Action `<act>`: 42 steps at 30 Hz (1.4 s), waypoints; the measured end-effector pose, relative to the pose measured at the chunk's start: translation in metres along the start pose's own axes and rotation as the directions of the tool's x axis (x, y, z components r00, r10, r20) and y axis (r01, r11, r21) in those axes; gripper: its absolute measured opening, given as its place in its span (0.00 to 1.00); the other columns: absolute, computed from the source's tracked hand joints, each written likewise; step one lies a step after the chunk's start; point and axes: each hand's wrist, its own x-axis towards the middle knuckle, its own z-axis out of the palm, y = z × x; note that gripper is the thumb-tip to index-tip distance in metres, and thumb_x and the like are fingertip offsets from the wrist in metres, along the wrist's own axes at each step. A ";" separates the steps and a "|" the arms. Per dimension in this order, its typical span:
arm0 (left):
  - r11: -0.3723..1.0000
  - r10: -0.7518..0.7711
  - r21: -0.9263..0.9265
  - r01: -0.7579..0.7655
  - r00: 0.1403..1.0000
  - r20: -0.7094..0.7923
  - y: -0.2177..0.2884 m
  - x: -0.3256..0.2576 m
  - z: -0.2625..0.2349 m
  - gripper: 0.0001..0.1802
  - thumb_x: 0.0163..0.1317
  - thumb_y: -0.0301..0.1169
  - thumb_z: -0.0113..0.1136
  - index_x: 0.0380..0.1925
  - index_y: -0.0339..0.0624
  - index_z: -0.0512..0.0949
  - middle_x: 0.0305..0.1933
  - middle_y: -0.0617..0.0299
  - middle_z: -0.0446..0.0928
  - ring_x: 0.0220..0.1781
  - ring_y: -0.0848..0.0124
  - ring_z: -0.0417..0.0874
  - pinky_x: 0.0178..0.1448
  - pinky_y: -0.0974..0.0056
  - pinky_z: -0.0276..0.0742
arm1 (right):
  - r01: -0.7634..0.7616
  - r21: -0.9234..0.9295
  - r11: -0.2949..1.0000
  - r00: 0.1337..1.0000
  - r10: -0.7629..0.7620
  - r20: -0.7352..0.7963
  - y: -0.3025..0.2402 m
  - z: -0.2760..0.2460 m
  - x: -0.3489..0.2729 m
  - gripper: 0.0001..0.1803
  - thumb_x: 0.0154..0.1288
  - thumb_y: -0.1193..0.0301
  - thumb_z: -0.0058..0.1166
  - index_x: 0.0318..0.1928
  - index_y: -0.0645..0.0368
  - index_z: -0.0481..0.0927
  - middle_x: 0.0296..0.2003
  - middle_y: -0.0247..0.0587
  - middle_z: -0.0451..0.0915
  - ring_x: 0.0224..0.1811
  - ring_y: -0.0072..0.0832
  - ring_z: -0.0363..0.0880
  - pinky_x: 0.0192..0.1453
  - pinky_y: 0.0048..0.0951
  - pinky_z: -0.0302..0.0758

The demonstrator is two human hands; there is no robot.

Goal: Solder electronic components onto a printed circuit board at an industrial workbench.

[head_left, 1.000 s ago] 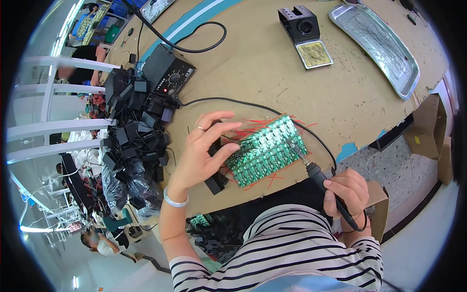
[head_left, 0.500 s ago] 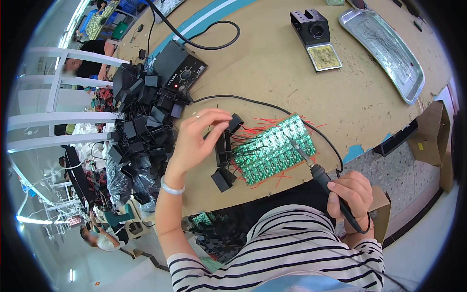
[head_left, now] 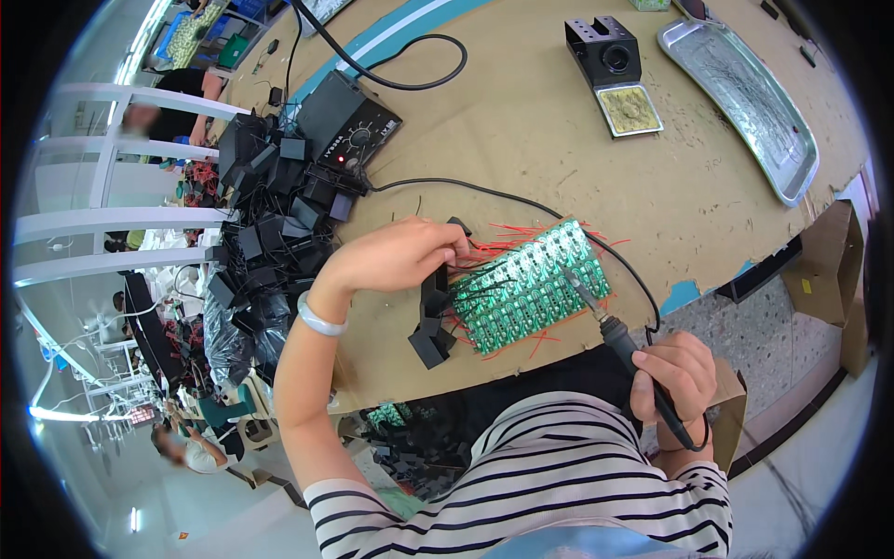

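Note:
My right hand (head_left: 682, 373) grips a soldering iron (head_left: 622, 339) by its dark handle. The iron's metal tip reaches over the right part of a green circuit board panel (head_left: 535, 296); I cannot tell whether it touches. Red wires stick out around the panel, and thin black wires lie across its left part. At the panel's left edge my left hand (head_left: 396, 253) has its fingertips closed near these wires and the small black boxes; what they pinch is hidden. One black box (head_left: 431, 345) lies below that hand.
A heap of black boxes (head_left: 279, 200) sits at the left beside a soldering station (head_left: 349, 126). Its cable (head_left: 521, 197) curves behind the panel. Farther right are an iron stand (head_left: 605, 54) with a yellow sponge (head_left: 629, 109) and a metal tray (head_left: 740, 102). People work beyond the left frame.
My left hand has moved down and right toward the wires at the panel's left edge, and its fingers have closed. My right hand with the soldering iron has barely moved.

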 end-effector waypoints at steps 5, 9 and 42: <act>0.985 0.010 0.170 -0.006 1.000 -0.025 0.006 0.003 -0.003 0.10 0.72 0.34 0.58 0.43 0.39 0.81 0.35 0.52 0.82 0.44 0.52 0.81 0.51 0.51 0.75 | -0.017 0.020 1.000 1.000 0.016 0.019 0.002 -0.002 -0.001 0.13 0.51 0.79 0.62 0.40 0.59 0.84 0.28 0.36 0.83 0.23 0.31 0.82 0.28 0.29 0.76; 0.985 0.135 0.117 -0.127 0.989 -0.065 0.005 0.001 -0.008 0.09 0.71 0.33 0.62 0.43 0.38 0.82 0.35 0.57 0.79 0.41 0.61 0.78 0.49 0.58 0.73 | -0.014 0.016 1.000 1.000 0.014 0.009 0.001 -0.004 -0.003 0.13 0.51 0.79 0.62 0.40 0.59 0.84 0.28 0.36 0.83 0.24 0.31 0.82 0.28 0.29 0.76; 0.907 0.327 0.409 -0.104 0.785 -0.526 0.053 0.016 0.074 0.07 0.58 0.25 0.69 0.33 0.43 0.79 0.34 0.63 0.78 0.37 0.60 0.83 0.40 0.58 0.75 | -0.011 0.121 0.993 0.997 0.003 0.073 0.016 0.018 -0.002 0.15 0.46 0.81 0.64 0.38 0.61 0.85 0.26 0.36 0.82 0.22 0.31 0.79 0.27 0.29 0.77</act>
